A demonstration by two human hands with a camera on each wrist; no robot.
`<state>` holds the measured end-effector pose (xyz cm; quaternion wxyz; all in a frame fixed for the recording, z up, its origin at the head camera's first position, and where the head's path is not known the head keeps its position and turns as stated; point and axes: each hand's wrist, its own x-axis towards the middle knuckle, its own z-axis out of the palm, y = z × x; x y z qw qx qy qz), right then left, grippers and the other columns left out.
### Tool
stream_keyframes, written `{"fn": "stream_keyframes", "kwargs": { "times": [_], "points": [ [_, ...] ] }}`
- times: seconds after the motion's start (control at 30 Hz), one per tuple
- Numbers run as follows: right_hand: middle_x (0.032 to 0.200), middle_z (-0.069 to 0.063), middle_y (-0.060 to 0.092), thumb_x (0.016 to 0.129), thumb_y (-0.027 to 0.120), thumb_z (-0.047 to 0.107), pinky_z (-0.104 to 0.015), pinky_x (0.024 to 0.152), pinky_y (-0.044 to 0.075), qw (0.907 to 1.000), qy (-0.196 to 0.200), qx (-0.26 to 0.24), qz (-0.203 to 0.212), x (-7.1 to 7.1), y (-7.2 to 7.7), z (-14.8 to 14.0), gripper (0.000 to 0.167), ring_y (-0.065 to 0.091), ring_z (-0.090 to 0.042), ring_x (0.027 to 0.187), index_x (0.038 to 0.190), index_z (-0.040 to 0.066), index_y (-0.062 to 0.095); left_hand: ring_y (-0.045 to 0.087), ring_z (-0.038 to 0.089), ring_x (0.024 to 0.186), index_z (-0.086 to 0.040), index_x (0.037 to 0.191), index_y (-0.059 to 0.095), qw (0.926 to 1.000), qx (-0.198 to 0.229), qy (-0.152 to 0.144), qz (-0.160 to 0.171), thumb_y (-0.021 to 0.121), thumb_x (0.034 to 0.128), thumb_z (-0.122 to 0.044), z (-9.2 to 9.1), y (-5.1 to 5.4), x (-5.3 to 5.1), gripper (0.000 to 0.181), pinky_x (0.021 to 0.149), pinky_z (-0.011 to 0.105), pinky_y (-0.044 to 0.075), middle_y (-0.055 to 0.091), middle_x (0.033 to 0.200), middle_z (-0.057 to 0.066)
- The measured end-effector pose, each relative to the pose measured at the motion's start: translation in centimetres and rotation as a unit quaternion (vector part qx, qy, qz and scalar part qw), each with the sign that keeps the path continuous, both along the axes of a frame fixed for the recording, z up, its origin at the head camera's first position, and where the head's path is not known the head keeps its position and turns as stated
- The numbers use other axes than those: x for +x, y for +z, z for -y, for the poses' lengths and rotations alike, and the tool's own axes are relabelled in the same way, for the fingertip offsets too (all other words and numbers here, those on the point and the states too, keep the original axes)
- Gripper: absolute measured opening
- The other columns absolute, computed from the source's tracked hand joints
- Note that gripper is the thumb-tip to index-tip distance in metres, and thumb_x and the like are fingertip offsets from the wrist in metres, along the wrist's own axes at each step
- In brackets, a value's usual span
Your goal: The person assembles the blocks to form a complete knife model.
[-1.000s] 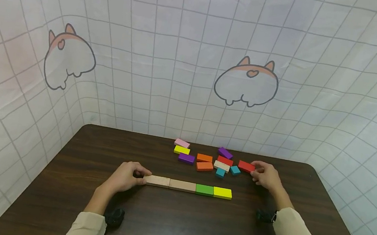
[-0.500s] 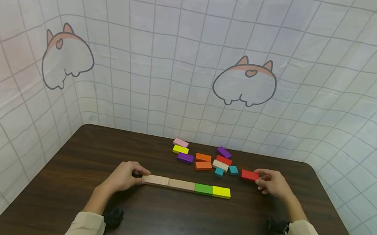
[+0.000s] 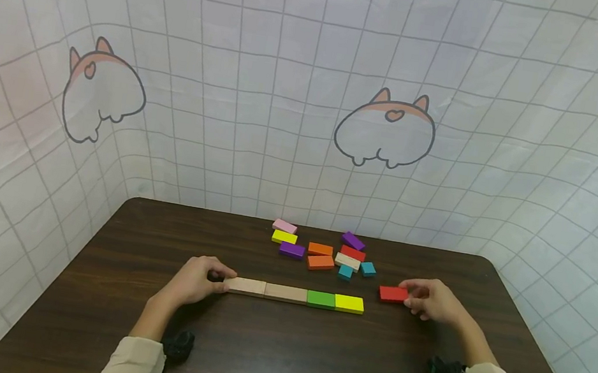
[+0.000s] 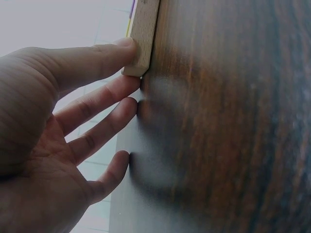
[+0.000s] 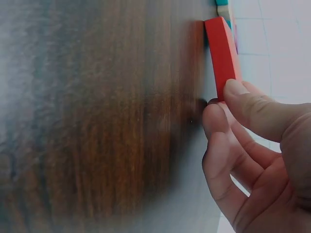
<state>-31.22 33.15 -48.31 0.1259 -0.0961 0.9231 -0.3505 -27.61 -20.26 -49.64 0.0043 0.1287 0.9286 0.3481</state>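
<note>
A row of blocks lies end to end: two plain wooden blocks (image 3: 285, 294), a green block (image 3: 320, 300) and a yellow block (image 3: 349, 304) on the right. My left hand (image 3: 196, 281) pinches the outer end of the leftmost wooden block (image 4: 144, 36), thumb on its near side. In the left wrist view, the other fingers reach down to the tabletop. By its right end, a red block (image 3: 393, 295) is pinched between thumb and fingers of my right hand (image 3: 433, 300). A short gap separates this block from the yellow one.
Behind the row, several loose blocks lie scattered, among them a pink block (image 3: 284, 226), an orange block (image 3: 320, 262), a second red block (image 3: 353, 254) and a small teal block (image 3: 368, 269). A patterned cloth (image 3: 286, 114) hangs behind the dark wooden table (image 3: 261, 361).
My right hand has drawn the red block away from the loose blocks, first rightward, then toward me, near the row's right end. The left hand stays at the row's left end.
</note>
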Motion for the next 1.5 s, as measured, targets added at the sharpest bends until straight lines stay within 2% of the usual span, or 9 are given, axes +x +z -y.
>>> {"fn": "stream_keyframes", "kwargs": {
  "times": [0.1,0.3,0.5,0.73,1.5],
  "points": [
    [0.095,-0.01,0.069,0.095,0.073,0.01,-0.035,0.062,0.055,1.0,0.0,0.005,-0.002,0.3,-0.1,0.1,0.038,0.061,-0.02,0.075,0.131,0.003,0.065,0.063,0.017,0.094,-0.018,0.11,0.082,1.0,0.0,0.001,0.001,0.081,0.0878,-0.013,0.0,0.0,0.0,0.022,0.085,0.04,0.054,0.073,0.102,-0.002],
    [0.094,-0.009,0.067,0.093,0.075,0.011,-0.034,0.058,0.053,0.9996,0.026,-0.003,-0.014,1.0,-0.5,0.1,0.036,0.06,-0.021,0.073,0.127,0.002,0.067,0.063,0.017,0.094,-0.018,0.11,0.081,1.0,0.001,-0.001,0.002,0.08,0.0882,-0.012,0.1,0.0,0.1,0.023,0.086,0.041,0.055,0.073,0.102,-0.002],
    [0.085,-0.006,0.065,0.092,0.075,0.011,-0.031,0.056,0.053,0.9991,0.039,-0.01,-0.01,1.3,-0.6,0.5,0.034,0.058,-0.019,0.068,0.125,0.003,0.069,0.063,0.018,0.095,-0.017,0.11,0.081,1.0,0.0,0.0,0.002,0.081,0.0879,-0.012,0.1,-0.1,0.1,0.023,0.086,0.041,0.055,0.073,0.101,-0.001],
    [0.086,-0.006,0.065,0.092,0.077,0.014,-0.029,0.056,0.053,0.9983,0.057,-0.008,-0.01,1.6,-0.7,0.8,0.035,0.056,-0.018,0.065,0.124,0.004,0.07,0.064,0.018,0.096,-0.018,0.11,0.081,1.0,0.003,0.004,0.007,0.081,0.0875,-0.012,0.1,-0.1,0.1,0.023,0.088,0.042,0.055,0.073,0.102,-0.001],
    [0.084,-0.004,0.065,0.091,0.078,0.018,-0.03,0.058,0.053,0.9981,0.061,-0.011,-0.005,1.8,-0.8,2.7,0.035,0.056,-0.015,0.063,0.123,0.006,0.072,0.062,0.016,0.092,-0.018,0.11,0.081,1.0,0.004,0.003,0.008,0.081,0.0879,-0.012,0.0,-0.1,0.0,0.023,0.084,0.038,0.053,0.073,0.101,-0.002]
  ]
}}
